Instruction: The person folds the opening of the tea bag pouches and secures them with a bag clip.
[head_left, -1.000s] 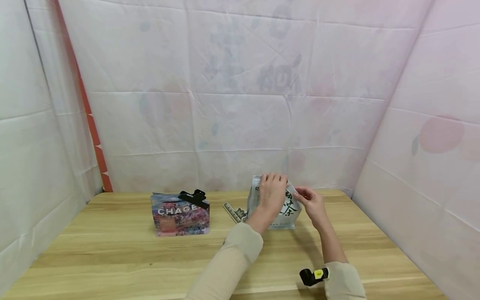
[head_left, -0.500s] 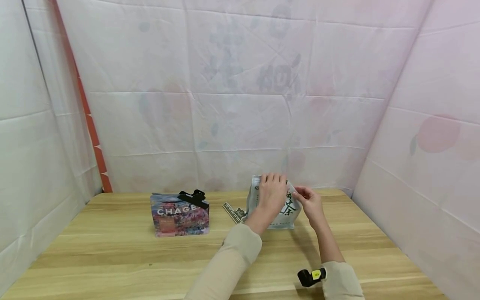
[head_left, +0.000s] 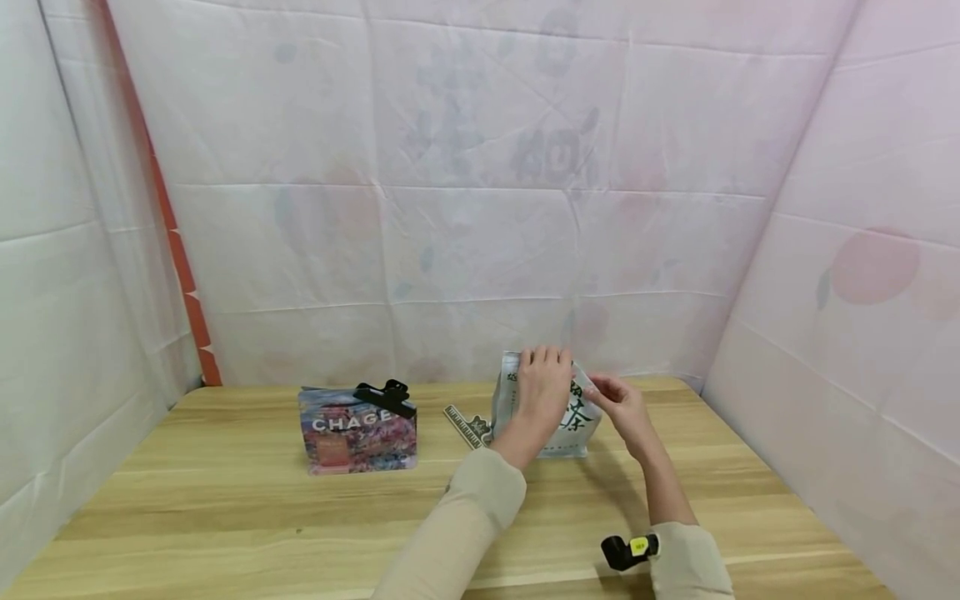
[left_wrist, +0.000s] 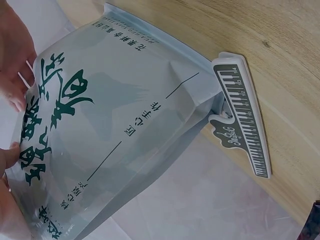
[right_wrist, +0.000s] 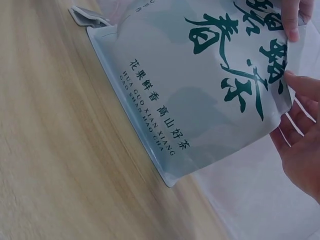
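A pale blue tea bag [head_left: 576, 433] with green Chinese lettering stands on the wooden table, its top bent over. My left hand [head_left: 546, 387] grips the bag's top, fingers over the far side and thumb on the front in the left wrist view. At the upper right edge, my right hand [head_left: 624, 408] pinches the bag; its thumb [right_wrist: 302, 85] lies on the printed face and the fingers go behind. A clip with a piano-key pattern [left_wrist: 242, 112] lies on the table beside the bag's base.
To the left stands a colourful bag marked CHAGE [head_left: 360, 446], with a black clip [head_left: 386, 398] on its top right corner. Pale printed cloth [head_left: 480, 250] hangs behind the table [head_left: 300, 533] and along both sides. A black wrist camera [head_left: 626, 552] sits at the right sleeve.
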